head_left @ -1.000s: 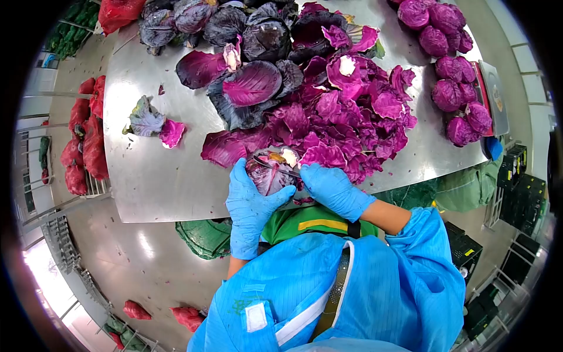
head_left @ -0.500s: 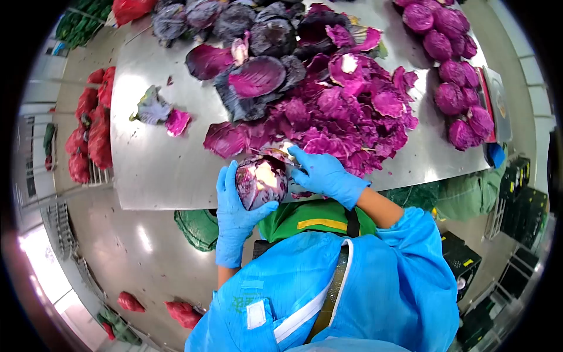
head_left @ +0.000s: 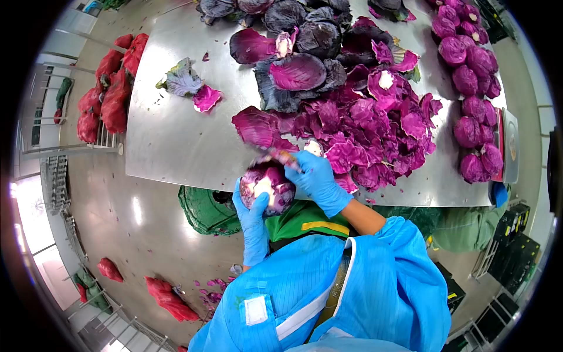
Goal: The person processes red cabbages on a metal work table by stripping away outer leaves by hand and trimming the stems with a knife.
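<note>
My left hand [head_left: 253,218], in a blue glove, holds a red cabbage [head_left: 277,196] from its left side, the thumb over a pale cut patch. Just above and to the right, my right hand [head_left: 316,183] is closed around a knife [head_left: 286,158], whose blade is blurred over the top of the cabbage. Beyond my right hand lies a pile of loose purple leaves [head_left: 366,126], with a white cut piece [head_left: 314,148] at its near edge. Larger dark outer leaves [head_left: 298,73] rest behind the pile.
Dark untrimmed cabbages [head_left: 284,16] sit at the back of the metal table [head_left: 176,141]. Bright purple cabbages [head_left: 466,79] line its right side, beside a scale [head_left: 510,146]. Red net sacks [head_left: 117,100] stand at the left. A green sack [head_left: 205,208] is below the front edge.
The cabbage has turned in my left hand and its pale cut patch has come into view. My right hand has lifted the knife off its top. The whole view has shifted.
</note>
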Demonstrator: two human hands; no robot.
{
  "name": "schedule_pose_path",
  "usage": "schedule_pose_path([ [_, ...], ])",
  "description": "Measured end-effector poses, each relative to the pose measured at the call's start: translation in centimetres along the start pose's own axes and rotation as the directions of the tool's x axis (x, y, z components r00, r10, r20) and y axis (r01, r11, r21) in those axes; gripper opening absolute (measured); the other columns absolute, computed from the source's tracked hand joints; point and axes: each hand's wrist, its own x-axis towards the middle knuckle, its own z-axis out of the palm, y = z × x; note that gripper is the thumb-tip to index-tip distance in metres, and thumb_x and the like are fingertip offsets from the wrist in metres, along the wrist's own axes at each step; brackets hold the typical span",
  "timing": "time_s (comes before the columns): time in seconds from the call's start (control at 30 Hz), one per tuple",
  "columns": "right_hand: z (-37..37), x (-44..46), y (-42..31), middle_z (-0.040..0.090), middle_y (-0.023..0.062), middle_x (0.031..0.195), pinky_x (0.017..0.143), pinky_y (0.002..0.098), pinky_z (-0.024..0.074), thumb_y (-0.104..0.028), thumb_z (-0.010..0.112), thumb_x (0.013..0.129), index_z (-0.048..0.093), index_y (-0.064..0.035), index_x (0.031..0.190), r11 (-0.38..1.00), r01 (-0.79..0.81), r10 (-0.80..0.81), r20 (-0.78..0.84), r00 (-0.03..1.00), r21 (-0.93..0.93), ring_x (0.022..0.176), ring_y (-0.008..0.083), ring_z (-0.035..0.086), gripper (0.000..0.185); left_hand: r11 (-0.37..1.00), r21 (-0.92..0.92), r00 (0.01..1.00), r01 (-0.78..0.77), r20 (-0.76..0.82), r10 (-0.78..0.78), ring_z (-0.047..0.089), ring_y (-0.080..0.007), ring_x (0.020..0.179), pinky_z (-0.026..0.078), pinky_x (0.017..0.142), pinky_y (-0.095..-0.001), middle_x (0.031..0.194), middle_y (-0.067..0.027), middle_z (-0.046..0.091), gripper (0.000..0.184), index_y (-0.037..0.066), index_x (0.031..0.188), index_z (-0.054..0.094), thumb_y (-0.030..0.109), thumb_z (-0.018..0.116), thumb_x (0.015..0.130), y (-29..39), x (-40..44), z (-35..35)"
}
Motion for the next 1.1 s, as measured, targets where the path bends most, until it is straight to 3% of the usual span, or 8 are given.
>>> schedule_pose_path([
  [0.3, -6.2, 8.1, -3.6, 0.058, 0.0017, 0.072, 0.056, 0.0269, 0.0446, -0.023, 0.063, 0.084, 0.07, -0.0025, 0.106, 0.789, -0.247, 0.344, -0.072, 0.936, 0.562, 0.061, 0.0081, 0.048, 0.031, 0.916, -0.352, 0.862, 0.191, 0.507, 0.015, 0.041, -0.0348, 0.133, 0.037, 0.109, -0.0531, 0.146, -0.0166, 0.038, 0.096, 0.01, 0.149, 0.026, 0.046, 0.071, 0.073, 0.3, 1.4, -3.6],
  [0.4, -12.2, 13.0, -2.0, 0.063, 0.0099, 0.071, 0.056, 0.0337, 0.0484, -0.045, 0.059, 0.089, 0.054, 0.0016, 0.127, 0.947, -0.204, 0.139, -0.256, 0.957, -0.249, 0.06, 0.0199, 0.059, 0.061, 0.906, -0.275, 0.745, 0.322, 0.664, -0.063, 0.042, -0.0356, 0.131, 0.038, 0.108, -0.0536, 0.145, -0.0208, 0.037, 0.117, 0.006, 0.148, 0.026, 0.057, 0.08, 0.057, 4.0, 1.6, 0.4],
  [0.47, -13.9, 12.5, -4.9, 0.064, 0.0186, 0.073, 0.057, 0.0421, 0.05, -0.061, 0.055, 0.086, 0.036, 0.0047, 0.138, 0.683, -0.167, -0.008, -0.235, 0.972, -0.711, 0.067, 0.0332, 0.065, 0.086, 0.97, -0.047, 0.721, 0.239, 0.678, -0.145, 0.045, -0.0327, 0.129, 0.037, 0.11, -0.0493, 0.141, -0.021, 0.041, 0.111, 0.003, 0.145, 0.03, 0.047, 0.08, 0.057, 5.9, 3.0, 1.3],
  [0.57, -12.0, 8.0, -5.7, 0.067, 0.0172, 0.1, 0.076, 0.0365, 0.0526, -0.058, 0.055, 0.088, 0.052, -0.0048, 0.13, 0.978, 0.182, -0.182, 0.012, 0.983, -0.103, 0.087, 0.0298, 0.067, 0.068, 0.975, 0.221, 0.681, -0.037, 0.72, -0.137, 0.045, -0.0267, 0.128, 0.034, 0.11, -0.0382, 0.138, -0.0166, 0.045, 0.099, 0.0, 0.142, 0.035, 0.032, 0.08, 0.06, 5.8, 5.8, 3.3],
  [0.67, -7.7, 4.1, -0.7, 0.067, 0.014, 0.108, 0.084, 0.0335, 0.0509, -0.048, 0.059, 0.091, 0.057, -0.0038, 0.125, 0.98, 0.023, 0.022, 0.225, 0.974, -0.198, 0.096, 0.0224, 0.066, 0.056, 0.833, 0.37, 0.627, -0.411, 0.779, -0.036, 0.044, -0.0253, 0.128, 0.035, 0.108, -0.0376, 0.137, -0.0144, 0.046, 0.099, 0.001, 0.142, 0.035, 0.023, 0.087, 0.06, 3.9, 8.0, 5.2],
  [0.77, -5.9, 2.2, 1.4, 0.068, 0.0147, 0.107, 0.085, 0.0327, 0.0504, -0.046, 0.058, 0.093, 0.059, -0.0006, 0.122, 0.957, -0.251, 0.241, 0.084, 0.967, 0.143, 0.096, 0.0209, 0.066, 0.054, 0.852, 0.434, 0.921, -0.293, 0.368, 0.129, 0.048, -0.0262, 0.123, 0.041, 0.104, -0.0376, 0.136, -0.0147, 0.046, 0.087, 0.001, 0.14, 0.037, 0.018, 0.083, 0.068, 2.3, 6.8, 5.1],
  [0.83, -5.0, 1.0, 1.8, 0.067, 0.0182, 0.107, 0.083, 0.0364, 0.0502, -0.053, 0.053, 0.093, 0.064, -0.0022, 0.112, 0.894, -0.345, 0.327, 0.109, 0.939, 0.287, 0.096, 0.032, 0.065, 0.055, 0.948, 0.194, 0.87, -0.252, 0.474, 0.134, 0.046, -0.0249, 0.126, 0.04, 0.106, -0.0373, 0.142, -0.0142, 0.041, 0.083, 0.001, 0.143, 0.034, 0.012, 0.078, 0.073, 2.1, 4.4, 6.0],
  [1.1, -6.0, -0.8, 0.7, 0.066, 0.0207, 0.088, 0.051, 0.0434, 0.0492, -0.059, 0.041, 0.095, 0.035, -0.0051, 0.145, 0.955, -0.061, 0.064, 0.003, 0.998, -0.291, 0.064, 0.035, 0.064, 0.074, 0.757, 0.491, 0.865, -0.431, 0.464, 0.192, 0.04, -0.0259, 0.129, 0.038, 0.108, -0.0381, 0.144, -0.0175, 0.034, 0.115, 0.001, 0.147, 0.024, 0.024, 0.092, 0.058, 1.9, 4.2, 7.7],
])
